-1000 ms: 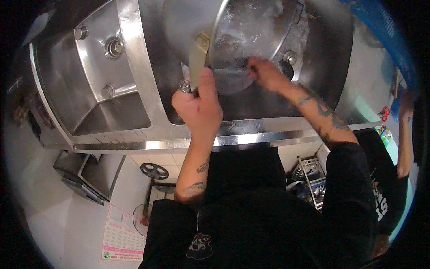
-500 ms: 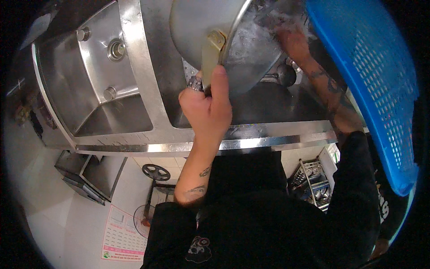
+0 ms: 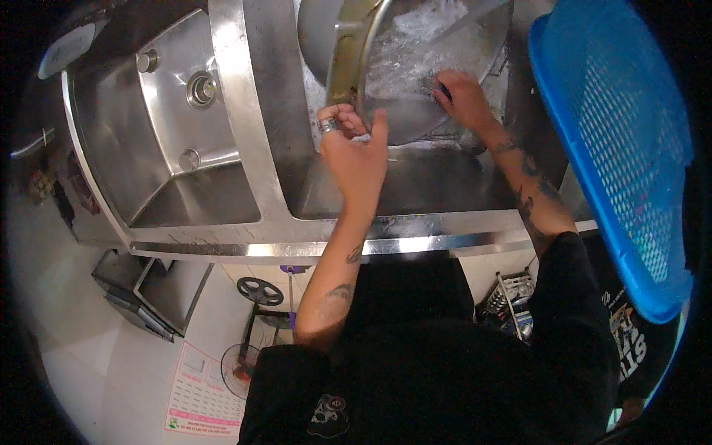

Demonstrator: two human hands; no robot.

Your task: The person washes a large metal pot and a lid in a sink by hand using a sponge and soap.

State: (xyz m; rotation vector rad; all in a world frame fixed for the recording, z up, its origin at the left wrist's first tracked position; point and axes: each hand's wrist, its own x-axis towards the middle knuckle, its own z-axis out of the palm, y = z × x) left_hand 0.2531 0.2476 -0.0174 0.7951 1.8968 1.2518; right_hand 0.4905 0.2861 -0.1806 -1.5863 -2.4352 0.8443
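While the double steel sink (image 3: 400, 241) stretched across the view, its right basin (image 3: 430, 182) carried the work and its left basin (image 3: 215, 196) lay beyond the steel divider (image 3: 245, 104). A blue perforated basket (image 3: 619, 141) stood steeply tilted in front of the sink's right edge; what bore it could not be told. A large metal pot (image 3: 408, 63) was in the right basin, toward the far edge and tipped so that its wet, whitish-streaked inside faced right. From its rim, on the side toward the divider, ran a yellowish handle (image 3: 346, 63), pointing at the near edge.

The left hand (image 3: 354, 141) was at the handle's near end, its fingers curled and the thumb apart from them by the rim; whether they pinched the handle, I could not tell. Inside the pot's opening, the right hand (image 3: 467, 104) had its fingers bent and closed on a dark item (image 3: 444, 92), mostly hidden. In the left basin, a round drain (image 3: 202, 90) sat close to the divider. Smallest of all, a silvery ring (image 3: 328, 124) circled a finger of the left hand.
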